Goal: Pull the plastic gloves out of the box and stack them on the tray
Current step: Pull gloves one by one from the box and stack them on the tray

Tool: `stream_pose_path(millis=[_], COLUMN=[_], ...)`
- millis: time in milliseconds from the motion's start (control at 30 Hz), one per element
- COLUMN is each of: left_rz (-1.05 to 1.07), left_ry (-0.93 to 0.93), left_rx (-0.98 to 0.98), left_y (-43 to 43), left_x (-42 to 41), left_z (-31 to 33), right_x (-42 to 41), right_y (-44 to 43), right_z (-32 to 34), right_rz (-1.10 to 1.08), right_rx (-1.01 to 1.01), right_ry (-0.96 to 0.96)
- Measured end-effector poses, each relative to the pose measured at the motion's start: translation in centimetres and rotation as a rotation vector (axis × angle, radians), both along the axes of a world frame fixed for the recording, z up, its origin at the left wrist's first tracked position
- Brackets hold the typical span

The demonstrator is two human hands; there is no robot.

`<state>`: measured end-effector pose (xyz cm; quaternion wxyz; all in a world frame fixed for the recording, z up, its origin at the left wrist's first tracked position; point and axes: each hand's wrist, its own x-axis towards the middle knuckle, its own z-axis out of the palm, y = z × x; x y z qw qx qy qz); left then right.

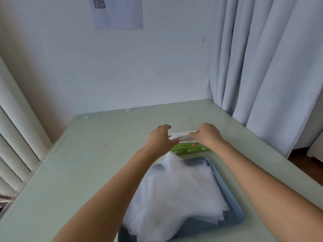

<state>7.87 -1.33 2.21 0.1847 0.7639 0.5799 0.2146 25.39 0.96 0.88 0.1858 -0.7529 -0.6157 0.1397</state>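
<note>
A green and white glove box lies on the table just beyond the tray. My left hand rests on the box's left end, thumb by the slot in its top. My right hand is over the right end, its fingertips pinching clear plastic at the slot. A blue tray sits nearer to me. It holds a loose pile of translucent white plastic gloves, which spills over its left rim. My forearms pass on either side of the pile.
The pale green table stands against a white wall. Grey curtains hang at the right, reaching the table's far right corner. A slatted white panel flanks the table's left edge. A paper sheet hangs on the wall.
</note>
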Motion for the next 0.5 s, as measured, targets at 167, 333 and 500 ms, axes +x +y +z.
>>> stream_pose_path(millis=[167,333,500], left_rz=[-0.128,-0.22,-0.254], left_ry=[0.153,0.223,0.206], left_rx=[-0.206,-0.243,-0.24], left_y=[3.9,5.6,6.1], left_x=[1.7,1.7,1.6], left_z=[-1.8,-3.7,-4.2], right_x=[-3.3,-5.0,-5.6], right_y=[2.0,2.8,2.7], right_z=[-0.5,-0.2,-0.6], right_rz=[-0.133,-0.138,-0.143], right_rx=[-0.174,-0.176,-0.127], right_ry=[-0.158,-0.193,-0.233])
